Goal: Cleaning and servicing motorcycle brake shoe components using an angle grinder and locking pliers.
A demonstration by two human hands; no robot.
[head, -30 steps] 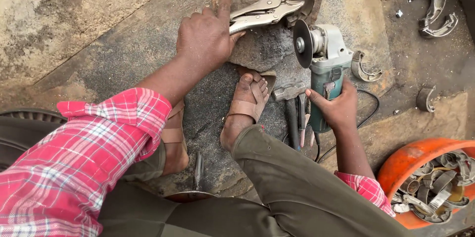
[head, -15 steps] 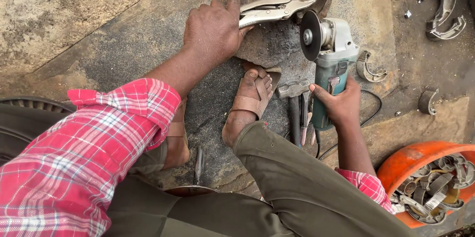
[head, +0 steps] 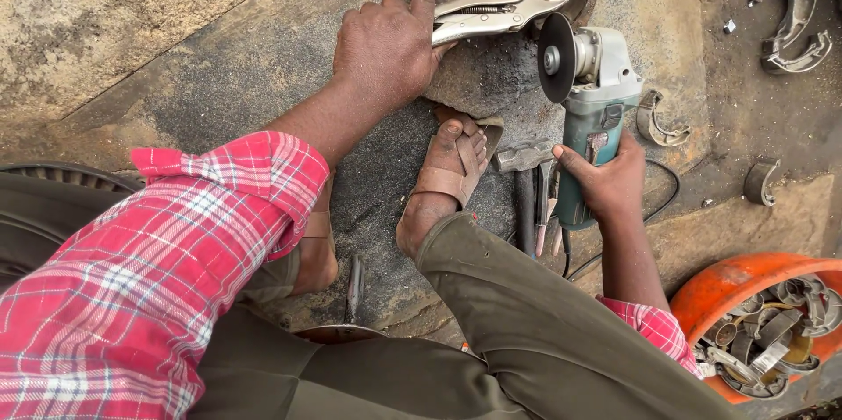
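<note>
In the head view, the left hand (head: pixel 386 47) is closed around the handles of a pair of steel locking pliers (head: pixel 504 3), its index finger stretched straight out past them. The pliers' curved jaws are clamped on a piece of metal at the top edge of the flat stone (head: pixel 491 78) on which the work rests; the piece itself is too hidden to name.

Just right of the pliers, the right hand (head: pixel 610 183) is wrapped tight around the body of a teal and grey angle grinder (head: pixel 592 113). Its dark disc (head: pixel 555 56) stands on edge, right beside the pliers' jaws; whether it touches them cannot be told.

Below the stone, a foot in a brown sandal (head: pixel 447 179) presses against the stone's lower edge. A hammer (head: pixel 524 179) lies between the sandal and the grinder.

Right of the grinder, curved brake shoes (head: pixel 794 12) lie scattered on the ground, and an orange tub (head: pixel 728 284) filled with metal parts sits at the lower right.
</note>
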